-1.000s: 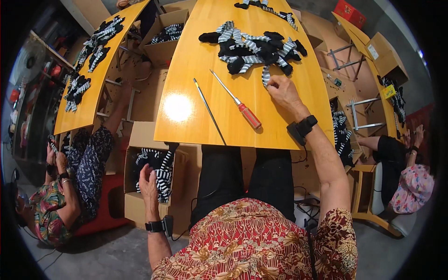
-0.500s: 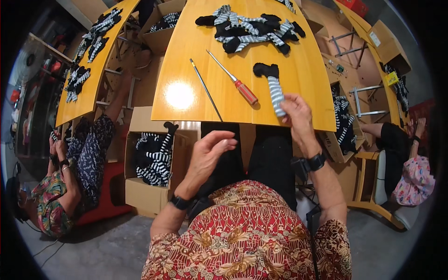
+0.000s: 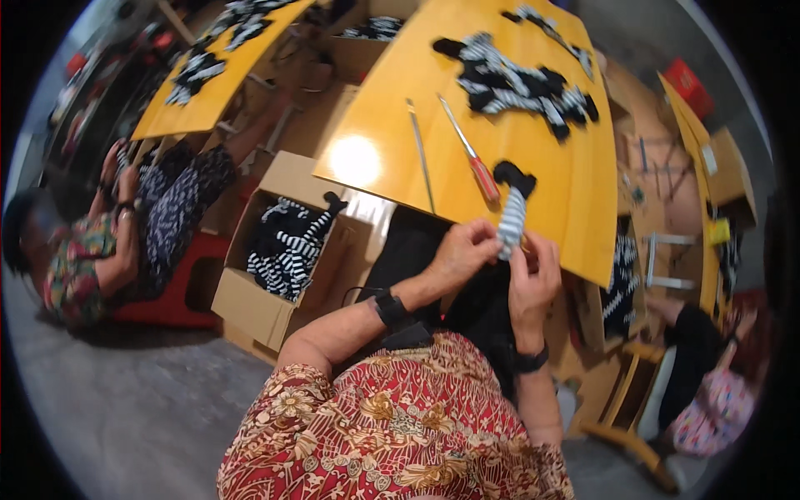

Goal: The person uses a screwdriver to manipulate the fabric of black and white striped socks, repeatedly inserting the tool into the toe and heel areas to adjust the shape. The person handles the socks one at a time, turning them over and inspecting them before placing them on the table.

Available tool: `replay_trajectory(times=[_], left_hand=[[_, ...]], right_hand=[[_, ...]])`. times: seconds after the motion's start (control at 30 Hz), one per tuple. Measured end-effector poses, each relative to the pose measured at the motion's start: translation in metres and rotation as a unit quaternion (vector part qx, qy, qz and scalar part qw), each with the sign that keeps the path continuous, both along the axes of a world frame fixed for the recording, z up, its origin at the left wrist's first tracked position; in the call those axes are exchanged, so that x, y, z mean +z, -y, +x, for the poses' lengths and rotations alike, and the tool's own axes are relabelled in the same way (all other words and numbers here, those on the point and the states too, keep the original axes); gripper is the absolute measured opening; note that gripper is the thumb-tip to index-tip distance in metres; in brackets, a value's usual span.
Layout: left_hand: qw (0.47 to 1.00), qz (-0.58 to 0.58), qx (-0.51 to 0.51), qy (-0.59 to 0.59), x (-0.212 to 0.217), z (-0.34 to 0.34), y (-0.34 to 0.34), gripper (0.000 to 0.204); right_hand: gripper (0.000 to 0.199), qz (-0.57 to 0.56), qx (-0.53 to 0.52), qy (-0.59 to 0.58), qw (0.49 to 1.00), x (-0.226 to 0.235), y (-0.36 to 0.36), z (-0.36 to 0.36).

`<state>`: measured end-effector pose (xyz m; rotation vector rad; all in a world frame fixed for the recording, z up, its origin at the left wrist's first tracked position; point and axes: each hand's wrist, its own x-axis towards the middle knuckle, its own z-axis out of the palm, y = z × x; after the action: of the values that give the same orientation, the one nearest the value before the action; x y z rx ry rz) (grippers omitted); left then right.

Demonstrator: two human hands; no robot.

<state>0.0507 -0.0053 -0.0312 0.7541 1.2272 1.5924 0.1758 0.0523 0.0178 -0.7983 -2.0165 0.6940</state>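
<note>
A small grey-and-white striped cloth leg [image 3: 513,215] with a black foot-shaped end points away from me over the near edge of the table. Its lower, striped end is between my hands. My left hand [image 3: 467,252] pinches that end from the left, thumb and fingers together. On the other side my right hand [image 3: 534,279] grips the same end with thumb and fingertips. Just beyond lies a red-handled screwdriver [image 3: 482,177], and left of it a thin dark metal rod [image 3: 421,158]. Farther back is a heap of striped cloth legs [image 3: 517,83].
An open cardboard box [image 3: 250,310] of black-and-white striped pieces stands at my left, and another box [image 3: 590,312] at my right. The yellow table [image 3: 379,117] ends just before my lap. One person [image 3: 92,258] sits far left, another [image 3: 721,400] far right.
My left hand has come over to the striped leg and taken hold of its lower end beside my right hand. The whole view has tilted and shifted.
</note>
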Motion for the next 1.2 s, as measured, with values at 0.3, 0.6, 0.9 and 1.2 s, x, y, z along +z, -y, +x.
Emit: replay_trajectory(times=[0.3, 0.6, 0.9, 1.2], left_hand=[[0.999, 0.001, -0.034, 0.031, 0.024, -0.012, 0.014, 0.013], [1.000, 0.016, -0.022, -0.002, 0.015, -0.004, 0.019, 0.020], [0.996, 0.043, 0.026, 0.075, 0.027, -0.004, 0.013, 0.015], [1.000, 0.022, 0.006, -0.007, 0.021, 0.002, 0.003, 0.016]], right_hand=[[0.023, 0.153, 0.113, 0.106, 0.976, 0.017, 0.006, 0.000], [0.005, -0.074, 0.049, 0.045, 0.995, 0.008, 0.009, 0.003], [0.010, -0.317, 0.066, -0.067, 0.944, 0.010, -0.010, 0.003], [0.007, -0.255, 0.072, -0.047, 0.963, 0.010, -0.011, 0.008]])
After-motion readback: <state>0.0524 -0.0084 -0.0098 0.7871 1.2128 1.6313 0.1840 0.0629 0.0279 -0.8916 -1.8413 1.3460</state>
